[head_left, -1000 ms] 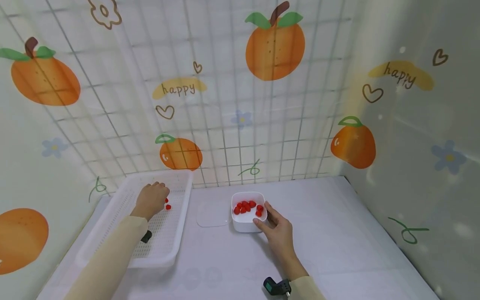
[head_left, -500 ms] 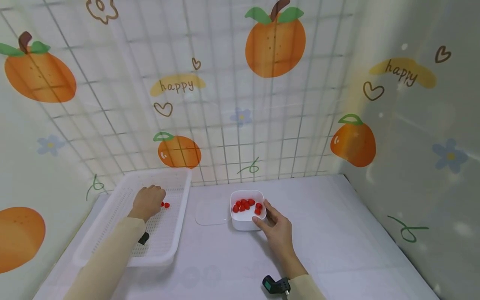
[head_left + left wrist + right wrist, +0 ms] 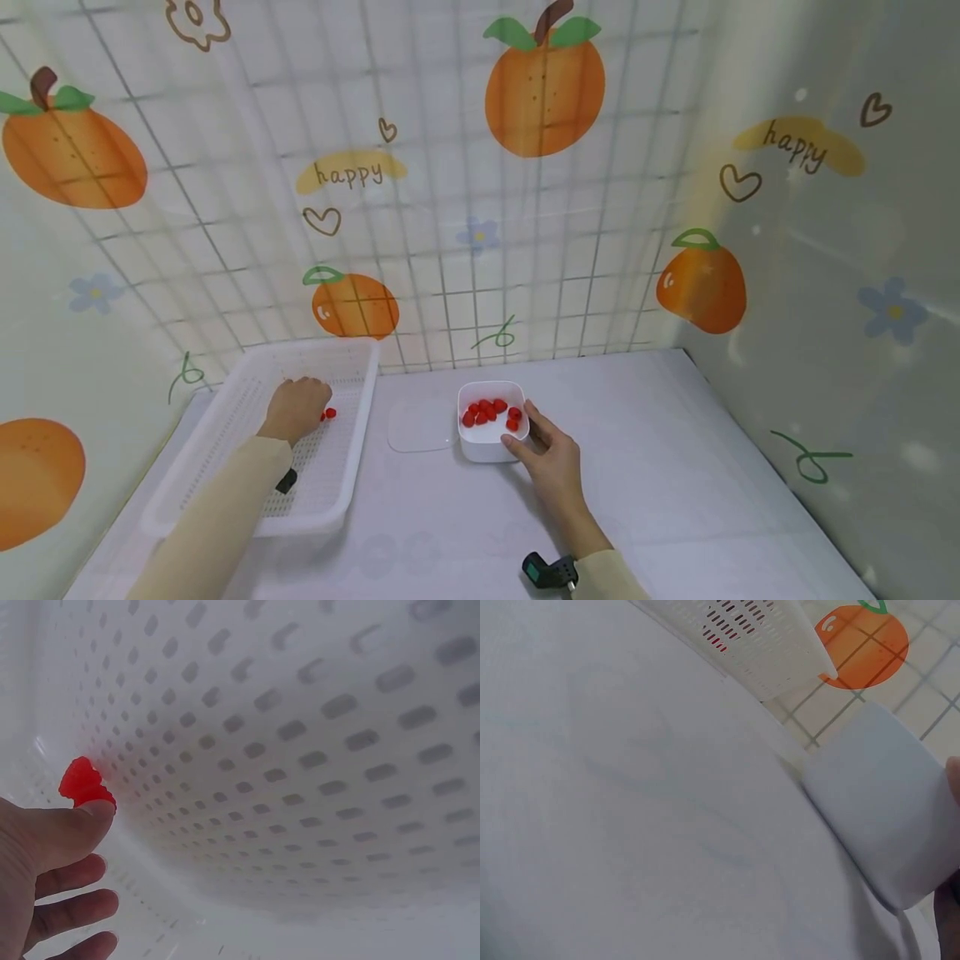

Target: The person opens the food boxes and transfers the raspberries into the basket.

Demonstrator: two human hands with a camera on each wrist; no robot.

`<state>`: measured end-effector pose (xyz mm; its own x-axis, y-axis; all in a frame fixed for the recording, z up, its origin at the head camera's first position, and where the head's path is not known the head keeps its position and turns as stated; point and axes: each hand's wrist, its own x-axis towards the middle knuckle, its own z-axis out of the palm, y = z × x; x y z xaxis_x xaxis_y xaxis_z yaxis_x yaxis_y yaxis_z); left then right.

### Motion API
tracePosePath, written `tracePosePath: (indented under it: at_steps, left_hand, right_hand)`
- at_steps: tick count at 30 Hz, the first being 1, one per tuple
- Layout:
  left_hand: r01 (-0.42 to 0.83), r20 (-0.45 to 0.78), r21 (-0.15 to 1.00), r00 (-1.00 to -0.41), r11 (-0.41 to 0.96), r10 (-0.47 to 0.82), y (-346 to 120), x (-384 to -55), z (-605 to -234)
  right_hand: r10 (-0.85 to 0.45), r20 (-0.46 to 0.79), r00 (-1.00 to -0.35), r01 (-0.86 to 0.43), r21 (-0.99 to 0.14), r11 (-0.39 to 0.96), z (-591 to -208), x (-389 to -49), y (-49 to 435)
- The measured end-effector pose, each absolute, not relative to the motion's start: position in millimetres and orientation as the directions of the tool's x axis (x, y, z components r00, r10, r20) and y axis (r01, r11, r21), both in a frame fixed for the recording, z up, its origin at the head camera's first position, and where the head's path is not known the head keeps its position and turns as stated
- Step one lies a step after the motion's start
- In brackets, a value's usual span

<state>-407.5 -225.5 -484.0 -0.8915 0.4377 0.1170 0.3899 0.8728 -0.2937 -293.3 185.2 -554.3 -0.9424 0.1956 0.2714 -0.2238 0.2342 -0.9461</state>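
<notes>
My left hand (image 3: 297,408) reaches down into a white perforated basket (image 3: 352,462) on the left. In the left wrist view its thumb pinches a small red berry (image 3: 96,796) with a bumpy surface; the index finger is hidden, and the other fingers are spread loosely. Another red berry (image 3: 79,777) is right beside it. My right hand (image 3: 557,467) holds a small white square box (image 3: 491,452) by its right side and front corner, thumb at the front. Several red berries (image 3: 486,408) lie inside. The right wrist view shows only the box's outer wall and part of the fingers.
A clear flat lid (image 3: 418,429) lies on the white tabletop (image 3: 675,467) between basket and box. Printed curtain walls (image 3: 450,200) stand behind and at both sides. A black wrist device (image 3: 551,573) is by the right sleeve.
My left hand has shifted slightly toward me and left over the berries, covering more of one. The right hand keeps its hold on the box, and the berries in it have not moved.
</notes>
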Motion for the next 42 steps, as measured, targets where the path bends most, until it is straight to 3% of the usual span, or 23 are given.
tracePosePath:
  at_steps: [23, 42]
  left_hand:
    - [0.363, 0.099, -0.261, -0.912, 0.894, 0.399, -229, -400, -473]
    - [0.430, 0.287, -0.390, -0.783, 0.814, 0.551, -178, -394, -415]
  right_hand:
    - [0.189, 0.261, -0.947, -0.216, -0.949, 0.228, -553, -290, 183]
    - [0.191, 0.258, -0.947, -0.215, -0.952, 0.217, -553, -292, 186]
